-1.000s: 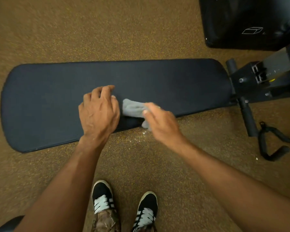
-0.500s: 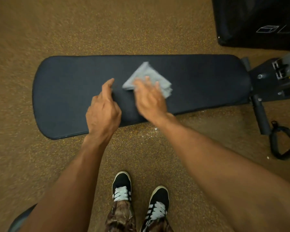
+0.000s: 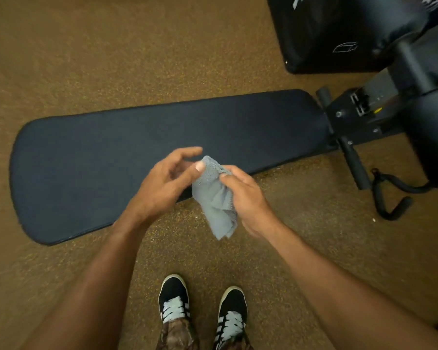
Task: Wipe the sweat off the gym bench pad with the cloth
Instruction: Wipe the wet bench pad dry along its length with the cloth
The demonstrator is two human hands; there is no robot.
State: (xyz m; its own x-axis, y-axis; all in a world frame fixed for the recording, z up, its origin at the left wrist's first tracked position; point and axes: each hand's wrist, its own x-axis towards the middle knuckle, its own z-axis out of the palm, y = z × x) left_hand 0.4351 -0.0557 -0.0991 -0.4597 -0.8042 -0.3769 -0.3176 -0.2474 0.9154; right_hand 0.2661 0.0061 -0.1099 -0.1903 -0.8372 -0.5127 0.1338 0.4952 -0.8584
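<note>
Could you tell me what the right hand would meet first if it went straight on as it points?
The right hand pinches the cloth; going on, it would probably meet the left hand first, though depth is unclear.

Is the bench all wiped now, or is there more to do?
Done: the bench pad looks evenly dark with no wet patches showing, though sweat would be hard to see here. In hand: the cloth is off the pad, hanging between the left hand and right hand, which both pinch its top. Left: maybe another pass if damp spots remain; the picture cannot settle that.
</note>
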